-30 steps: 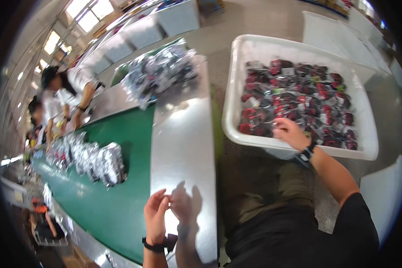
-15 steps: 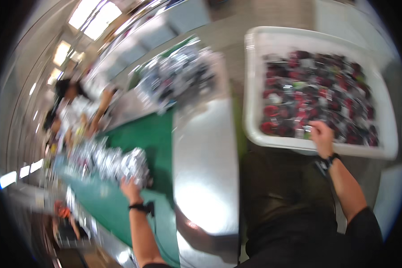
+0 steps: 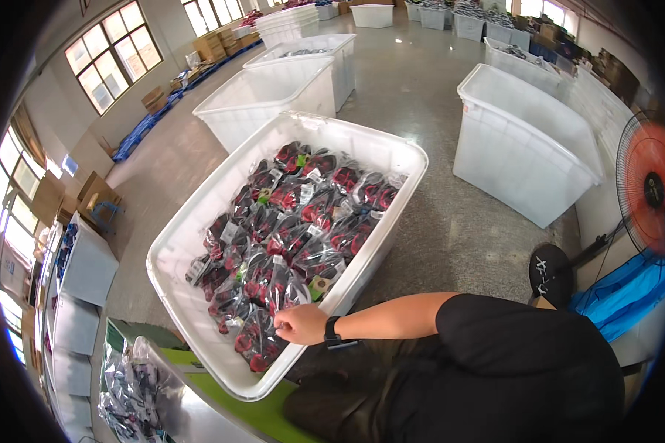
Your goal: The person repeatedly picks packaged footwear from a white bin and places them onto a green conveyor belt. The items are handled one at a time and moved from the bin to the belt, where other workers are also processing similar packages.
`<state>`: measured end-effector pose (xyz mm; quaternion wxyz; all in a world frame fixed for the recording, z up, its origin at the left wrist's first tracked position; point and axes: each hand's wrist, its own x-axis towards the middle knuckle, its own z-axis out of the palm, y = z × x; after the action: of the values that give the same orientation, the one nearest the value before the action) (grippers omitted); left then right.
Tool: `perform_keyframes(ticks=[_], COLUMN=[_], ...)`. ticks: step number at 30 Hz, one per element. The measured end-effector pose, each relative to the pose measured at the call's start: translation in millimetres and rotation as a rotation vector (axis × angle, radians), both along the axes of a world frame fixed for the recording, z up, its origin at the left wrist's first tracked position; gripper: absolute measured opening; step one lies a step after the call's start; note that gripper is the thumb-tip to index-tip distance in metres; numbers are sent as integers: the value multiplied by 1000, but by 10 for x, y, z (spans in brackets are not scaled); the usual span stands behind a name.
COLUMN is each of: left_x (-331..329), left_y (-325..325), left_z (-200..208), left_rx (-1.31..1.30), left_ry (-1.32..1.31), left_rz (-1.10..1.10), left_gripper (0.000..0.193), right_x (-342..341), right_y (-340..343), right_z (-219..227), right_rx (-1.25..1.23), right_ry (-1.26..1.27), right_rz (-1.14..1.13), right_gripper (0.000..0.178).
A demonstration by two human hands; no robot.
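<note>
My right hand [image 3: 301, 323] reaches over the near rim of a large white plastic bin [image 3: 171, 244]. Its fingers are closed at the edge of a clear plastic bag [image 3: 258, 341] with a red-and-black item inside, and they appear to pinch it. The fingertips are partly hidden, and I cannot tell what kind of item it is. Many similar bagged items [image 3: 295, 196] fill the bin in rough rows, some with white or green labels. A dark watch circles my right wrist. My left hand is out of view.
At lower left stands a metal-edged table [image 3: 192, 413] with a heap of clear bags [image 3: 129, 391]. More white bins [image 3: 262, 103] stand beyond, with another bin [image 3: 521, 148] to the right. A standing fan [image 3: 646, 184] and blue cloth [image 3: 624, 295] are at far right.
The view has swung right, from the green table to the bin and the room beyond. My left hand, which was at silvery bags on the table, has left view. My right hand stays at the bin.
</note>
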<state>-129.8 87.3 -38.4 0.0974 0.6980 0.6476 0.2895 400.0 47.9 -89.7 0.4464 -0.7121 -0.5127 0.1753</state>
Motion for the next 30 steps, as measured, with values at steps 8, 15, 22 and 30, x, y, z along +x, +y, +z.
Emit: perform_keyframes(ticks=[8,15,22,30], left_x=[44,-489,75,702], left_y=[-975,-1589,-1273,-1291], left_z=[297,712,677,713], left_rx=[-145,-245,-276,-440], left_ry=[-387,-1162,-1144,-1423], left_rz=[-59,396,395,18], left_gripper=[62,58,90,70], right_x=[37,114,210,-95], right_y=[4,88,74,-142], right_z=[-27,-162,-230,346], right_rx=[145,8,51,-317], right_ry=[102,150,200,737], right_rz=[81,135,159,551], right_gripper=[17,12,15,25])
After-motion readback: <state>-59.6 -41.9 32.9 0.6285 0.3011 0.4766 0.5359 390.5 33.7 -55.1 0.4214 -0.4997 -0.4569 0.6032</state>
